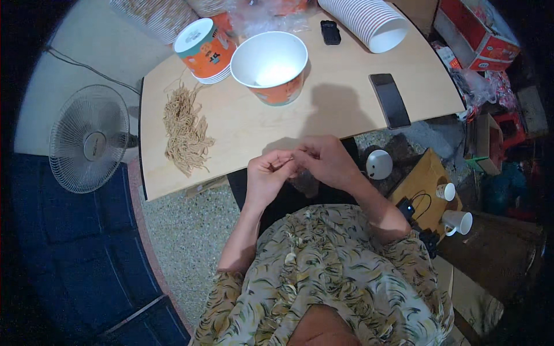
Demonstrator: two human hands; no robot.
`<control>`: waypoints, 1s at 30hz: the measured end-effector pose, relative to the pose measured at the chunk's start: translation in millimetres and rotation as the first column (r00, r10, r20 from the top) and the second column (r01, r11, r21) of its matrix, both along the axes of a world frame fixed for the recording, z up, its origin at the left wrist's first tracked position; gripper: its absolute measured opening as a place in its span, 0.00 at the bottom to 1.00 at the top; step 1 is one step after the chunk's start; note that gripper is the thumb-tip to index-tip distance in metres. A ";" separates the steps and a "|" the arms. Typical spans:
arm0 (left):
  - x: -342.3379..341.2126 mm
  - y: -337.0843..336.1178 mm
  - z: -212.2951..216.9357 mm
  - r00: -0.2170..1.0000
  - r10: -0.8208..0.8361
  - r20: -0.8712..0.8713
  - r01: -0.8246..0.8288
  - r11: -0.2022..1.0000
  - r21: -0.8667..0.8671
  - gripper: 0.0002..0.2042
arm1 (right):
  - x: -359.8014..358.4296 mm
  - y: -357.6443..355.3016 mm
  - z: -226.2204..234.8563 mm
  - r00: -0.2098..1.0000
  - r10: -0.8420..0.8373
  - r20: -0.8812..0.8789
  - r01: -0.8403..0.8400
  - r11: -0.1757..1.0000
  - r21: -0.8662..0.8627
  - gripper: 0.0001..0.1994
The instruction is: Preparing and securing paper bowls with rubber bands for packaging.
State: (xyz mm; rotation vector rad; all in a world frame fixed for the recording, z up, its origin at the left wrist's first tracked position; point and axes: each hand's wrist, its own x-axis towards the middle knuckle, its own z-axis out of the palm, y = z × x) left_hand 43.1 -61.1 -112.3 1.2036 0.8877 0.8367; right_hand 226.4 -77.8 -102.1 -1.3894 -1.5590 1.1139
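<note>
My left hand (266, 180) and my right hand (333, 163) meet just off the table's near edge, above my lap. Thumbs and fingers of both are pinched together at one spot, and whatever they hold is too small to make out. Below the fingers hangs a dark, greyish clump (306, 185), partly covered by my right hand. A loose heap of tan strings (186, 131) lies on the table to the left. Beyond my hands stands an open white paper tub (271, 60) with an orange and green outside, beside a stack of upside-down tubs (205, 51).
On the wooden table (248, 135) lie a phone (390, 101), a small black device (330, 33) and a toppled stack of white cups (369, 23). A fan (92, 138) stands at the left. Two mugs (457, 222) and boxes (482, 40) are at the right.
</note>
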 end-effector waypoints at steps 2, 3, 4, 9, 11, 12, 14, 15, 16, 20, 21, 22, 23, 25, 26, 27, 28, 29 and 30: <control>-2.3 2.6 -4.8 1.000 0.022 -0.013 -0.022 0.999 -0.042 0.06 | -1.3 0.6 -4.2 0.999 -0.002 -0.040 0.001 1.000 -0.023 0.11; -2.8 3.9 -7.0 0.999 0.044 -0.021 -0.045 0.996 -0.080 0.06 | -0.8 0.9 -5.2 0.995 -0.051 -0.080 0.055 0.997 0.053 0.10; -3.1 4.8 -8.9 0.999 0.042 -0.024 -0.044 0.996 -0.082 0.06 | -0.6 1.5 -6.2 0.988 -0.097 -0.123 0.113 0.986 0.126 0.10; -6.1 8.5 -20.1 0.994 0.106 -0.026 -0.108 0.992 -0.061 0.08 | -15.4 4.2 -34.2 0.917 -0.225 -0.328 0.299 0.935 0.193 0.13; -6.6 9.8 -21.1 0.991 0.125 -0.043 -0.128 0.989 -0.070 0.08 | -19.4 0.8 -28.0 0.896 -0.200 -0.396 0.234 0.972 0.038 0.16; -6.5 10.7 -20.1 0.988 0.145 -0.058 -0.149 0.986 -0.072 0.08 | -20.8 0.8 -24.4 0.919 -0.211 -0.334 0.253 0.964 0.087 0.15; -6.5 13.0 -21.4 0.986 0.169 -0.006 -0.169 0.982 -0.079 0.08 | -22.1 0.5 -24.0 0.936 -0.220 -0.274 0.264 0.955 0.135 0.14; -5.5 14.0 -20.9 0.981 0.189 0.050 -0.184 0.979 -0.088 0.08 | -20.2 -0.7 -25.7 0.948 -0.204 -0.244 0.237 0.964 0.117 0.12; -3.8 14.3 -20.0 0.981 0.190 0.048 -0.185 0.979 -0.089 0.08 | -19.4 -1.4 -27.0 0.959 -0.186 -0.214 0.211 0.973 0.099 0.11; -0.5 17.0 -19.1 0.967 0.238 0.087 -0.217 0.955 -0.203 0.09 | -17.5 -2.3 -28.5 0.946 -0.242 -0.217 0.259 0.964 0.057 0.09; -0.5 16.6 -19.5 0.971 0.227 0.078 -0.209 0.958 -0.197 0.09 | -15.5 -4.2 -27.1 0.949 -0.229 -0.219 0.243 0.969 0.041 0.08; -0.9 16.1 -18.7 0.972 0.218 0.083 -0.198 0.960 -0.197 0.09 | -12.9 -5.9 -25.8 0.951 -0.218 -0.219 0.229 0.973 0.025 0.07; -1.7 15.3 -17.1 0.978 0.206 0.036 -0.195 0.960 -0.202 0.08 | -10.1 -6.9 -26.0 0.950 -0.228 -0.214 0.239 0.971 0.028 0.07; 1.2 16.9 -14.9 0.985 0.170 -0.016 -0.170 0.973 -0.156 0.05 | -6.4 -6.9 -28.6 0.941 -0.240 -0.239 0.270 0.958 0.100 0.07; 6.7 20.0 -13.3 0.987 0.159 -0.011 -0.159 0.976 -0.149 0.05 | -1.7 -9.6 -30.8 0.939 -0.249 -0.237 0.280 0.954 0.109 0.07; 12.2 25.0 -6.9 0.995 0.085 -0.042 -0.088 0.993 -0.077 0.05 | 2.6 -12.4 -34.1 0.924 -0.276 -0.266 0.309 0.947 0.090 0.07; 18.1 30.3 0.7 0.997 0.015 -0.079 -0.015 1.000 -0.005 0.05 | 8.0 -15.3 -36.3 0.906 -0.302 -0.295 0.336 0.939 0.072 0.07; 24.1 36.7 10.1 0.997 0.008 -0.077 -0.007 1.000 0.005 0.05 | 16.1 -18.8 -37.0 0.904 -0.306 -0.297 0.344 0.936 0.081 0.07; 36.2 45.7 29.7 0.963 0.016 -0.270 0.054 0.966 0.252 0.04 | 26.4 -23.8 -35.8 0.870 -0.344 -0.352 0.382 0.923 0.041 0.05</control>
